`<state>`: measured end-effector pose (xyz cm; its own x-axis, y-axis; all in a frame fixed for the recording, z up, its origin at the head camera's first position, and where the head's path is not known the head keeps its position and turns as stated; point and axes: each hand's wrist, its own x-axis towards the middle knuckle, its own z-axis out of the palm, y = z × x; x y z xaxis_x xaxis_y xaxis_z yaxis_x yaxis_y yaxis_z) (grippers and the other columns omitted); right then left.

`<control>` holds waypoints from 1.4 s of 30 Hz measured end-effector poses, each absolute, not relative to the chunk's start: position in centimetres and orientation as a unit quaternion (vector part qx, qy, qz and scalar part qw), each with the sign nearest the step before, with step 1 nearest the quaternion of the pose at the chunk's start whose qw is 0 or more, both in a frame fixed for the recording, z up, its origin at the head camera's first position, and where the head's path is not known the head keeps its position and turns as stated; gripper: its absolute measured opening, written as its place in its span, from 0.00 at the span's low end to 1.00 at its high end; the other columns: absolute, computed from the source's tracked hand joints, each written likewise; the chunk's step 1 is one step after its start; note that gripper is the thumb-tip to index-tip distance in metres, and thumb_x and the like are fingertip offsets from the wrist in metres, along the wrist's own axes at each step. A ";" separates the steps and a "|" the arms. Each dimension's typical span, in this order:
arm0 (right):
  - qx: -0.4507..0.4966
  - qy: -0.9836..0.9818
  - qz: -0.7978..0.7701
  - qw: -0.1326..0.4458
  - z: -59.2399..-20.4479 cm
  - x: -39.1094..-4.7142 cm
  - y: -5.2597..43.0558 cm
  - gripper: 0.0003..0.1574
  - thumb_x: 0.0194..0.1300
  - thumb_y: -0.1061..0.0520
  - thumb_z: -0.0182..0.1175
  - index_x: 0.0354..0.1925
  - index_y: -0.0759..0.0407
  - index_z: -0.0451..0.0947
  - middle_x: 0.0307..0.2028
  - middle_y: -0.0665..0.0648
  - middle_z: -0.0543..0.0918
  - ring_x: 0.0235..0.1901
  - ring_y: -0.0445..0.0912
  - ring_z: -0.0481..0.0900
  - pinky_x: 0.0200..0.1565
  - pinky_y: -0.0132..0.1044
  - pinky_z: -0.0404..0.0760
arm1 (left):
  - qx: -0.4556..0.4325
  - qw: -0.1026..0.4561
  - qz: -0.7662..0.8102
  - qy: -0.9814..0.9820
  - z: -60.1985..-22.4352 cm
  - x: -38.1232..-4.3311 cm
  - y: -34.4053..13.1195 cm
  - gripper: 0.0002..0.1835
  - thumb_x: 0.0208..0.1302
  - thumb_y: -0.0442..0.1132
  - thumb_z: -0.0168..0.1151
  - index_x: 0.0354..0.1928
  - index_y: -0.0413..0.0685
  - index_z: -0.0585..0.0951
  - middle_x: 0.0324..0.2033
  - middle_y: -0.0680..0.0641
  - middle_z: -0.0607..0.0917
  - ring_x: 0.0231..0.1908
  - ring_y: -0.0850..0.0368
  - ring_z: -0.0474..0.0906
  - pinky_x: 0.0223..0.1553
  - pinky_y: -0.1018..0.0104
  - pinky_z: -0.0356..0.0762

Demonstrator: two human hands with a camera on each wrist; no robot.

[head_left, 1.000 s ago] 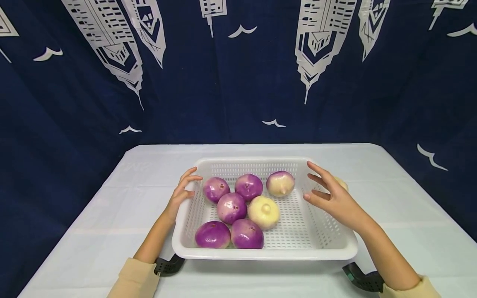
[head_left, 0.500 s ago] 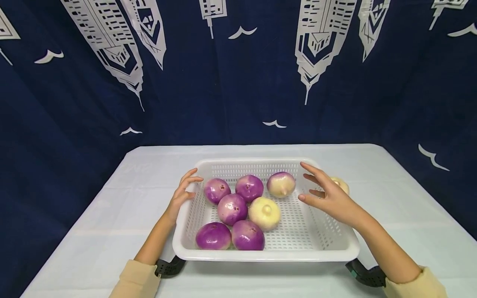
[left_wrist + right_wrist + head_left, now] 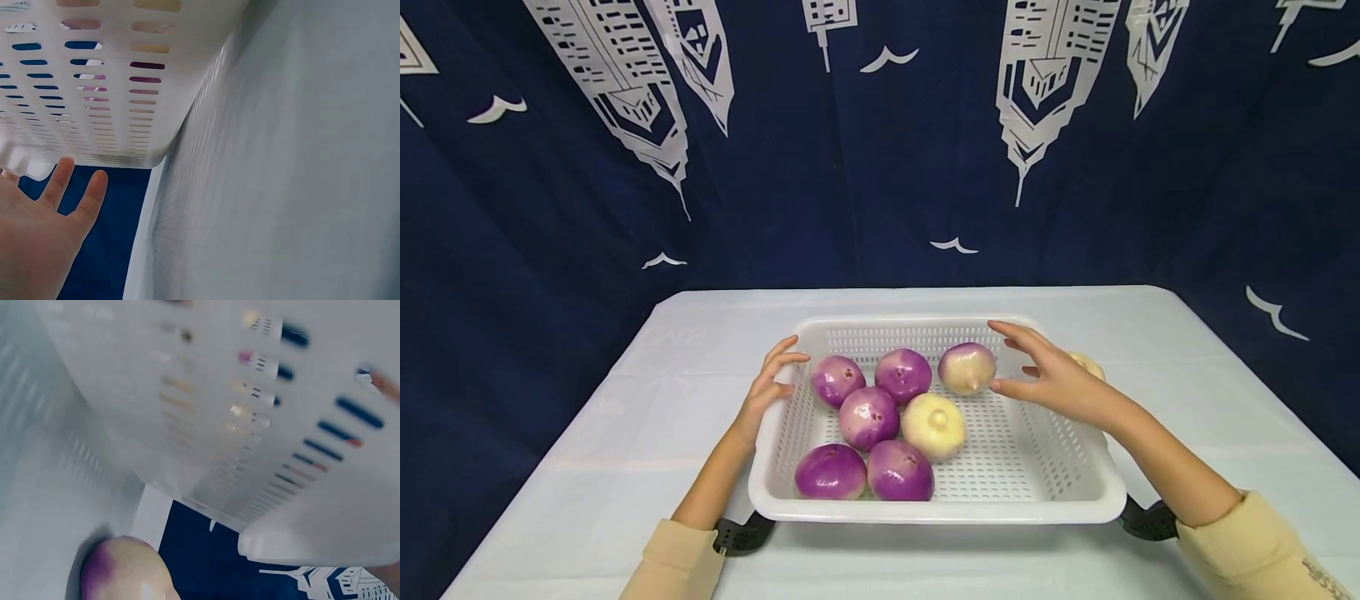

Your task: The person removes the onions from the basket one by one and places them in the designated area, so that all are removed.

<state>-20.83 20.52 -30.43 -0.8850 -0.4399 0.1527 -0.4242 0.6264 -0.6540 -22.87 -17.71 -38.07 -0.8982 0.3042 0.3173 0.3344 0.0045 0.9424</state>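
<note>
A white perforated plastic basket [image 3: 936, 510] holds several purple-and-cream turnips. My left hand [image 3: 763, 398] rests at its left rim, fingers loosely bent over the edge; in the left wrist view, two fingers [image 3: 90, 200] stretch out below the rim. Above the basket's right part, my right hand [image 3: 1060, 379] reaches in with spread fingers. Its thumb tip is beside the turnip [image 3: 967, 368] at the back right; whether they touch I cannot tell. In the middle lies a pale turnip [image 3: 933, 427], root end up, next to purple ones [image 3: 868, 418].
Outside the basket's right wall, another turnip [image 3: 128, 572] sits on the white table cover [image 3: 1195, 400], partly hidden by the right hand in the head view. A dark blue cloth [image 3: 850, 183] with white building prints hangs behind the table.
My right hand has moved leftward over the basket, from the right rim to beside the back-right turnip. The left hand and the turnips stay where they were.
</note>
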 end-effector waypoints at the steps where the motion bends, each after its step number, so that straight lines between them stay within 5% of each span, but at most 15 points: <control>1: -0.241 0.903 -0.356 0.015 -30.4 -21.0 20.5 0.48 0.56 0.48 0.61 0.68 0.55 0.49 0.67 0.63 0.54 0.64 0.64 0.55 0.56 0.59 0.65 | -0.225 0.011 -0.669 -0.708 -38.1 -22.9 -17.7 0.25 0.48 0.31 0.38 0.53 0.39 0.66 0.69 0.47 0.44 0.65 0.40 0.44 0.50 0.50 0.68; 10: -0.245 0.913 -0.322 0.045 -30.4 -22.7 20.4 0.48 0.56 0.48 0.61 0.67 0.57 0.51 0.67 0.63 0.54 0.64 0.63 0.55 0.57 0.62 0.62 | -0.223 0.011 -0.671 -0.707 -38.1 -22.9 -17.7 0.25 0.48 0.31 0.38 0.52 0.48 0.69 0.69 0.46 0.43 0.66 0.40 0.43 0.51 0.50 0.67; 26: -0.262 0.920 -0.283 0.072 -31.3 -25.5 19.9 0.43 0.54 0.46 0.61 0.64 0.61 0.60 0.64 0.65 0.63 0.63 0.62 0.60 0.57 0.60 0.64 | -0.219 0.010 -0.669 -0.710 -38.1 -22.9 -17.7 0.25 0.48 0.32 0.39 0.53 0.40 0.66 0.69 0.46 0.43 0.66 0.39 0.42 0.52 0.44 0.66; 34: -0.274 0.917 -0.278 0.079 -31.7 -26.4 19.5 0.42 0.55 0.47 0.61 0.63 0.64 0.61 0.60 0.66 0.68 0.59 0.59 0.66 0.59 0.55 0.64 | -0.222 0.012 -0.676 -0.703 -38.1 -23.0 -17.7 0.25 0.48 0.31 0.39 0.51 0.53 0.70 0.69 0.47 0.43 0.66 0.40 0.43 0.52 0.45 0.66; 42: -0.288 0.910 -0.289 0.081 -32.7 -26.9 19.0 0.38 0.54 0.49 0.62 0.60 0.65 0.65 0.58 0.67 0.70 0.57 0.58 0.67 0.60 0.54 0.64 | -0.218 0.011 -0.673 -0.707 -38.1 -22.9 -17.7 0.25 0.49 0.32 0.39 0.51 0.53 0.70 0.69 0.47 0.44 0.66 0.41 0.42 0.52 0.46 0.66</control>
